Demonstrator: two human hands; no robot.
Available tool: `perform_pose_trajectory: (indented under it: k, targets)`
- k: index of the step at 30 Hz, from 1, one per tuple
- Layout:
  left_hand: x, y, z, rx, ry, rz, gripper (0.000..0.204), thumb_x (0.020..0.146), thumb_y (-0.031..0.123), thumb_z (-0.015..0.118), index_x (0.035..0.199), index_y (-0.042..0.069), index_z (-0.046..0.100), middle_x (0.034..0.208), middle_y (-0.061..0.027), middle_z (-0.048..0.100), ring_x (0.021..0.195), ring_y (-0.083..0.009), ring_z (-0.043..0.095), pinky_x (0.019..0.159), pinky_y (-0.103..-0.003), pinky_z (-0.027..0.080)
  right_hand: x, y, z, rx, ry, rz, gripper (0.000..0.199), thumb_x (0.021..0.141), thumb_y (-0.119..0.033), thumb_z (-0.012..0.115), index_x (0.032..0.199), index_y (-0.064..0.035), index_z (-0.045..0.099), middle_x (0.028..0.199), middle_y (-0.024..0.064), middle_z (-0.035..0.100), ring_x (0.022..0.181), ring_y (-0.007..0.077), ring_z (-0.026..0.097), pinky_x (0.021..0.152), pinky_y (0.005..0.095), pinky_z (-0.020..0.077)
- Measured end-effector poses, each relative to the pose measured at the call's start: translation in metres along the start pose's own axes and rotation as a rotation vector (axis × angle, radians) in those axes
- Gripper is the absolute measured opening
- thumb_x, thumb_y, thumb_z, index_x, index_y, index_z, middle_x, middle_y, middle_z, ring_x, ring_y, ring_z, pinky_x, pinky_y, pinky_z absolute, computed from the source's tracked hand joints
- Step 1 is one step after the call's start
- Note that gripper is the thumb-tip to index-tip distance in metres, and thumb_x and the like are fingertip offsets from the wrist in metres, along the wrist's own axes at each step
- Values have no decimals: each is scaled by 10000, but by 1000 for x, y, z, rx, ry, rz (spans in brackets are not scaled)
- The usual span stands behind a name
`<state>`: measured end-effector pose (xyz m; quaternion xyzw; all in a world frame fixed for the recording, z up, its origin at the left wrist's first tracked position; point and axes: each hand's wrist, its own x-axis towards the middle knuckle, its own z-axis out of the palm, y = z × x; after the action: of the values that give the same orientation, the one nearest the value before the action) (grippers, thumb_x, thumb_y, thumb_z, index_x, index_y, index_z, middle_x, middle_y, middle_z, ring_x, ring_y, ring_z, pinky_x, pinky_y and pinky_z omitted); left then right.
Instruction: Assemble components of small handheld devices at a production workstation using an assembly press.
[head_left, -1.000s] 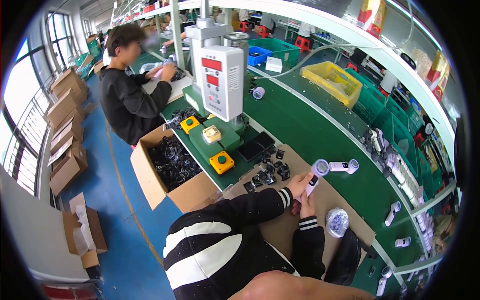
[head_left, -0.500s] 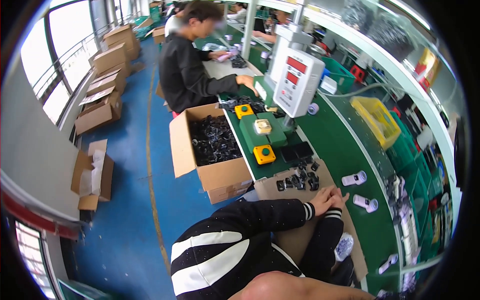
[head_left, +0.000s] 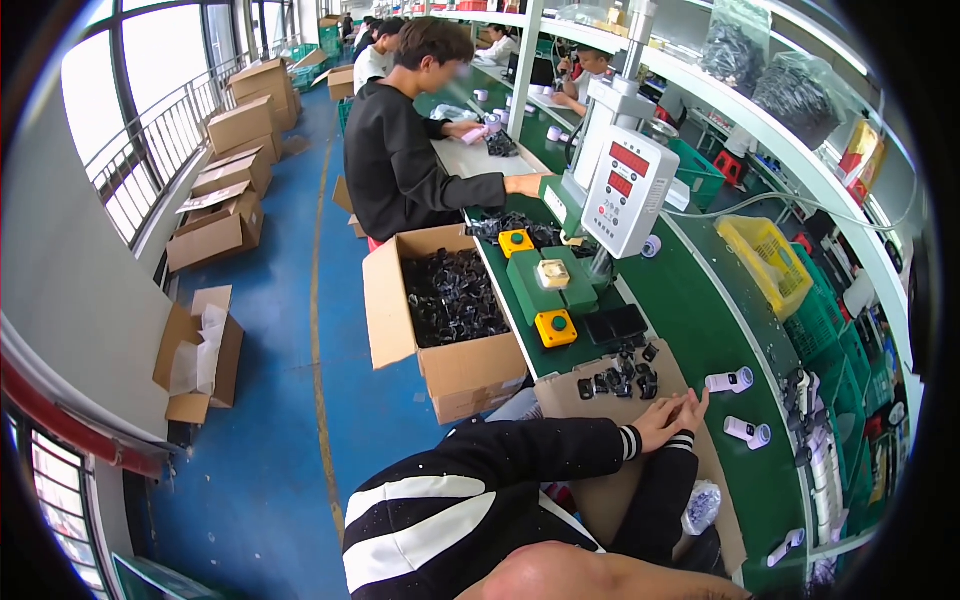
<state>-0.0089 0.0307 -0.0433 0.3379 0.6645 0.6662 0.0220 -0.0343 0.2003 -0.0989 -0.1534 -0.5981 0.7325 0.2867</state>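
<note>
My left hand point(head_left: 656, 424) and my right hand point(head_left: 690, 411) meet over a cardboard sheet point(head_left: 600, 480), with fingers bent against each other. One fingertip sticks up at the right. Anything between them is too small or hidden to make out. Just beyond my hands lies a loose group of small black plastic parts point(head_left: 622, 376). To their right, on the green bench, are two lavender-and-white devices with round ends, a farther one point(head_left: 728, 381) and a nearer one point(head_left: 747, 432). A clear bag of small lavender pieces point(head_left: 702, 507) sits by my right forearm.
A bench press with a display box point(head_left: 628, 192) and yellow button boxes point(head_left: 556, 328) stands ahead, near a black phone-like slab point(head_left: 615, 324). An open carton of black parts point(head_left: 455, 295) is left of the bench. Farther off, a person in black point(head_left: 405, 150) works.
The view has shifted, so the whole scene sits lower and further right. My hands stay together over the cardboard, with the fingers slightly shifted. The co-worker's arm still reaches toward the press.
</note>
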Motion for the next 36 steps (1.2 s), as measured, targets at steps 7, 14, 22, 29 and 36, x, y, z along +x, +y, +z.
perform_pose_trajectory:
  k: [7, 14, 22, 29, 36]
  targets:
    - [-26, 1, -32, -40, -210, 53, 519, 757, 62, 548, 1268, 49, 461, 1185, -200, 521, 1039, -366, 504, 939, -413, 409, -6, -6, 3, -159, -32, 15, 442, 941, -84, 498, 1375, -91, 414, 1235, 131, 514, 820, 181, 583, 660, 273, 516]
    - [-52, 13, -73, 23, -435, 182, 361, 756, 33, 518, 1116, 53, 545, 1017, -126, 602, 893, -317, 565, 817, -383, 461, -6, -12, 3, -145, 22, 25, 331, 946, -101, 499, 1274, -74, 529, 1124, 106, 589, 772, 139, 569, 624, 233, 498]
    - [-61, 7, -78, -37, -401, 181, 290, 754, 30, 527, 1040, 54, 568, 964, -113, 623, 810, -311, 579, 750, -375, 470, -20, -7, 6, -323, 61, -57, 272, 937, -122, 529, 1198, -85, 595, 1005, 83, 641, 758, 132, 571, 630, 230, 488]
    - [-64, 20, -90, -20, -359, 171, 200, 777, 23, 520, 966, 52, 579, 945, -112, 624, 794, -309, 577, 732, -364, 465, -41, -12, 21, -406, -19, -56, 255, 942, -132, 516, 1174, -76, 604, 982, 72, 640, 771, 117, 556, 685, 219, 469]
    - [-59, 32, -93, -87, -297, 239, 196, 791, 1, 514, 958, 41, 609, 920, -105, 627, 785, -299, 567, 725, -352, 465, -51, -7, 27, -475, -133, -147, 254, 896, -107, 566, 1140, -60, 620, 933, 52, 650, 780, 121, 564, 718, 216, 456]
